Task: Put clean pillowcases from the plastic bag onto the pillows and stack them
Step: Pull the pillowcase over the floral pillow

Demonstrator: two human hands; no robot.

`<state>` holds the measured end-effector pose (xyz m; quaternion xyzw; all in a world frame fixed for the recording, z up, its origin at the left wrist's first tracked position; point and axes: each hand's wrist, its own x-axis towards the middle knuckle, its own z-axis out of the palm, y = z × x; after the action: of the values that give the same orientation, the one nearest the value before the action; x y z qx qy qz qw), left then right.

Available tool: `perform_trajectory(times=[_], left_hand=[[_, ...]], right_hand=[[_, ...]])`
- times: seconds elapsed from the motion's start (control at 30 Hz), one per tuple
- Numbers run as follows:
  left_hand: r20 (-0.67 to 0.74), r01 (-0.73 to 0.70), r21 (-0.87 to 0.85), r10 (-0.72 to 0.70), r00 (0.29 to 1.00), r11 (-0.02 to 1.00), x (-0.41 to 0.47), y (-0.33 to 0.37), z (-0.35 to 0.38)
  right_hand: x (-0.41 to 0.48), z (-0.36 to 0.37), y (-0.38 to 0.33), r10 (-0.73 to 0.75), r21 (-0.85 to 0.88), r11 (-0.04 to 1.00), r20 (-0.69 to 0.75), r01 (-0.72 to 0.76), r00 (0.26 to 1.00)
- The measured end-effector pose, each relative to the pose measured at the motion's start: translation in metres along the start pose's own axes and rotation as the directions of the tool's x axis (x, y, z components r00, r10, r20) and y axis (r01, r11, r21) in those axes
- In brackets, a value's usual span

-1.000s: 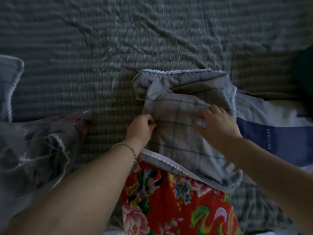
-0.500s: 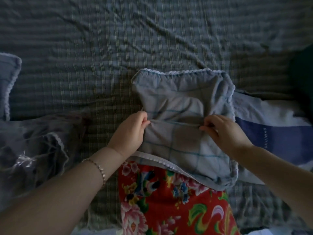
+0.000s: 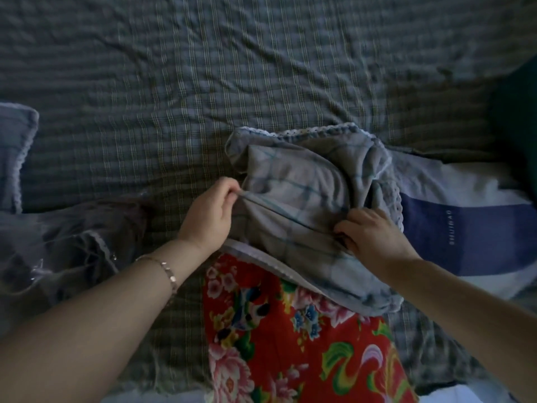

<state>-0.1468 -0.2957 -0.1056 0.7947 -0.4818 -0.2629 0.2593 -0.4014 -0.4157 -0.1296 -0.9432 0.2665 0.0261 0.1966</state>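
Note:
A grey-blue checked pillowcase [image 3: 302, 181] with a lace edge lies bunched over the far end of a red floral pillow [image 3: 290, 338] on the bed. My left hand [image 3: 207, 219] pinches a fold of the pillowcase at its left side. At the right side my right hand [image 3: 370, 237] grips the same fold. The pillow's near half sticks out bare toward me. A clear plastic bag [image 3: 58, 257] with more grey fabric inside lies at the left.
A striped grey bedsheet [image 3: 203, 82] covers the bed. A pillow in a grey lace-edged case [image 3: 14, 152] lies at the far left. A white and navy cloth [image 3: 465, 228] lies at the right, with a dark object [image 3: 517, 120] beyond it.
Both hands went from resting on the pillowcase to pinching a fold across it. The case has since bunched up toward the far right, and the view shifted slightly.

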Motion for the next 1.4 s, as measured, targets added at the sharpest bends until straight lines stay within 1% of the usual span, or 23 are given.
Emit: perform_trajectory(times=[0.07, 0.13, 0.2, 0.23, 0.27, 0.3, 0.33, 0.37, 0.4, 0.47, 0.5, 0.57, 0.63, 0.7, 0.77, 0.93, 0.97, 1.03, 1.07, 1.13, 1.23, 1.3, 1.4], left_hand=[[-0.158, -0.035, -0.139, 0.012, 0.987, 0.99, -0.01, 0.011, -0.005], [-0.208, -0.126, -0.209, 0.081, 0.975, 0.97, -0.018, 0.019, -0.007], [-0.141, -0.158, -0.207, 0.131, 0.981, 0.966, -0.026, 0.018, -0.009], [-0.068, -0.145, -0.177, 0.135, 0.988, 0.973, -0.029, 0.014, -0.011], [0.029, -0.116, -0.126, 0.121, 0.992, 0.985, -0.031, 0.008, -0.012], [0.154, -0.072, -0.045, 0.078, 0.985, 0.996, -0.032, 0.003, -0.012], [0.281, -0.024, 0.056, 0.008, 0.96, 0.998, -0.031, 0.0, -0.011], [0.358, 0.012, 0.147, -0.064, 0.931, 0.989, -0.03, 0.0, -0.008], [0.361, 0.027, 0.207, -0.102, 0.927, 0.978, -0.025, 0.003, -0.005], [0.258, 0.028, 0.276, -0.102, 0.961, 0.961, -0.014, 0.013, 0.002], [0.222, 0.035, 0.318, -0.11, 0.969, 0.948, -0.008, 0.016, 0.005], [0.249, 0.063, 0.39, -0.171, 0.953, 0.919, 0.001, 0.017, 0.012], [0.261, 0.076, 0.383, -0.187, 0.947, 0.92, 0.005, 0.012, 0.017], [0.204, 0.075, 0.325, -0.147, 0.968, 0.943, 0.006, 0.01, 0.016], [0.156, 0.029, 0.285, -0.076, 0.985, 0.958, 0.005, 0.008, 0.013], [0.008, -0.09, 0.146, 0.089, 0.996, 0.985, -0.004, 0.006, 0.0], [-0.014, -0.142, 0.164, 0.146, 0.989, 0.976, -0.008, 0.005, -0.002], [-0.025, -0.276, 0.272, 0.294, 0.956, 0.922, -0.02, 0.001, -0.002], [-0.018, -0.317, 0.312, 0.339, 0.941, 0.896, -0.027, -0.004, -0.002], [0.046, -0.362, 0.331, 0.368, 0.929, 0.871, -0.039, -0.018, 0.0], [0.195, -0.34, 0.375, 0.285, 0.939, 0.863, -0.046, -0.025, 0.007], [0.215, -0.253, 0.409, 0.177, 0.96, 0.876, -0.035, -0.007, 0.013], [0.213, -0.13, 0.55, 0.011, 0.977, 0.825, 0.014, 0.038, 0.026]], right_hand=[[0.008, -0.002, -0.01, -0.023, 0.026, 0.999, -0.102, 0.026, 0.994], [0.016, -0.003, -0.021, -0.001, 0.176, 0.984, -0.202, 0.037, 0.979], [0.018, -0.009, -0.028, 0.098, 0.365, 0.931, -0.248, -0.001, 0.964], [0.016, -0.013, -0.028, 0.12, 0.407, 0.913, -0.248, -0.009, 0.961], [0.011, -0.016, -0.026, 0.102, 0.41, 0.912, -0.227, 0.0, 0.968], [0.005, -0.019, -0.023, 0.044, 0.386, 0.922, -0.185, 0.031, 0.982], [-0.001, -0.019, -0.022, -0.035, 0.333, 0.94, -0.121, 0.074, 0.992], [-0.006, -0.017, -0.021, -0.1, 0.259, 0.96, -0.044, 0.108, 0.994], [-0.01, -0.015, -0.021, -0.134, 0.18, 0.975, 0.023, 0.127, 0.991], [-0.011, -0.01, -0.022, -0.099, 0.106, 0.99, 0.107, 0.088, 0.989], [-0.009, -0.009, -0.024, -0.062, 0.124, 0.991, 0.122, 0.047, 0.991], [-0.004, -0.009, -0.027, 0.006, 0.173, 0.985, 0.119, -0.026, 0.993], [0.0, -0.008, -0.032, 0.033, 0.15, 0.987, 0.106, -0.049, 0.994], [0.003, -0.008, -0.036, 0.07, 0.13, 0.987, 0.146, -0.09, 0.987], [0.005, -0.009, -0.033, 0.125, 0.139, 0.979, 0.188, -0.152, 0.974], [0.005, -0.003, -0.024, 0.135, 0.089, 0.986, 0.049, -0.139, 0.99], [0.007, -0.002, -0.025, 0.127, 0.056, 0.99, 0.046, -0.129, 0.991], [0.007, 0.001, -0.025, 0.085, 0.0, 0.996, 0.073, -0.086, 0.994], [0.006, 0.004, -0.022, 0.062, -0.016, 0.998, 0.084, -0.061, 0.995], [0.004, 0.008, -0.017, 0.049, -0.053, 0.998, 0.077, -0.045, 0.996], [0.0, 0.01, -0.011, 0.005, -0.108, 0.994, 0.026, -0.002, 1.0], [-0.01, 0.01, -0.008, -0.019, -0.087, 0.996, 0.025, 0.021, 1.0], [-0.034, 0.018, -0.003, 0.005, -0.052, 0.999, -0.011, -0.006, 1.0]])
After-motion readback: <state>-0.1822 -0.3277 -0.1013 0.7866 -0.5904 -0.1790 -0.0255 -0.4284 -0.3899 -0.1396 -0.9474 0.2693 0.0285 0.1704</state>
